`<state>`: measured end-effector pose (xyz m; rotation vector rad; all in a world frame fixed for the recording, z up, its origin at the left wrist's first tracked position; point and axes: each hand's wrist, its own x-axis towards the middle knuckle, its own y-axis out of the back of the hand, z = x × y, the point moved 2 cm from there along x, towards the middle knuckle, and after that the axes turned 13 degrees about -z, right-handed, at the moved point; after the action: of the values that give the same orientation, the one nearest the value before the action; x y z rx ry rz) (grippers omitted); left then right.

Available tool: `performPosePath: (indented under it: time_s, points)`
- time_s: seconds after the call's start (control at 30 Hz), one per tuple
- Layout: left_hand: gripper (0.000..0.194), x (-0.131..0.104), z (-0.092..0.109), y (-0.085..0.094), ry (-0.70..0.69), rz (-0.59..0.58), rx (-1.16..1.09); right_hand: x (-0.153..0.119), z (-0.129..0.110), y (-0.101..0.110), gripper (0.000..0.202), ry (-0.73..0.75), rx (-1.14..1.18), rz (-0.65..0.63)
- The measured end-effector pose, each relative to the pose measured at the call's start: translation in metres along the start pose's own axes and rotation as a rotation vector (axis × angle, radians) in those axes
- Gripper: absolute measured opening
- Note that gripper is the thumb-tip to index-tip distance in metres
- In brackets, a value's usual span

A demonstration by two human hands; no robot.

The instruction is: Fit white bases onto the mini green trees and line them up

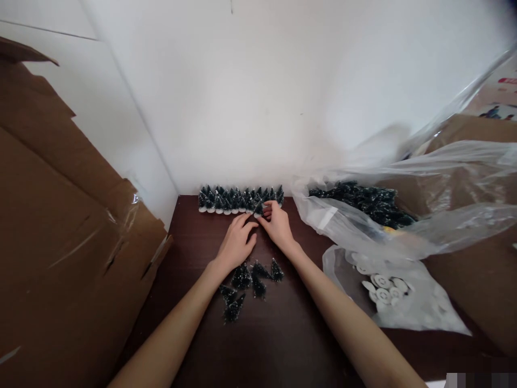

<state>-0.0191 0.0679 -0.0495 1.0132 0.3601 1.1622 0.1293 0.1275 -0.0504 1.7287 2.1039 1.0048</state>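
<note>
Head-worn view, facing forward and down, close over the dark table [283,334]

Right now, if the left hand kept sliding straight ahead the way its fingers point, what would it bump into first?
Most likely the standing row of small trees by the wall; the left hand points at it, fingertips nearly there.

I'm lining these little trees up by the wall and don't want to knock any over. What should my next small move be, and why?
Probably let go of the mini tree that both hands, left hand and right hand, pinch at the standing row, since it looks upright in line; then take one from the loose trees lying behind your wrists.
</note>
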Motion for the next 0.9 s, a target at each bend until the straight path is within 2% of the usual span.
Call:
performPosePath:
  time_s: [0.13, 0.33, 0.9]
  points:
    - [0.025, 0.0, -0.001, -0.001, -0.005, 0.019, 0.01, 0.005, 0.002, -0.004, 0.028, -0.024, 0.0, 0.035]
    - [0.027, 0.0, 0.0, -0.001, 0.017, -0.017, 0.036, 0.011, 0.002, -0.008, 0.016, -0.031, 0.004, 0.06]
    - [0.027, 0.0, 0.001, 0.004, 0.044, -0.066, -0.073, 0.005, -0.003, -0.003, 0.011, -0.017, 0.013, 0.051]
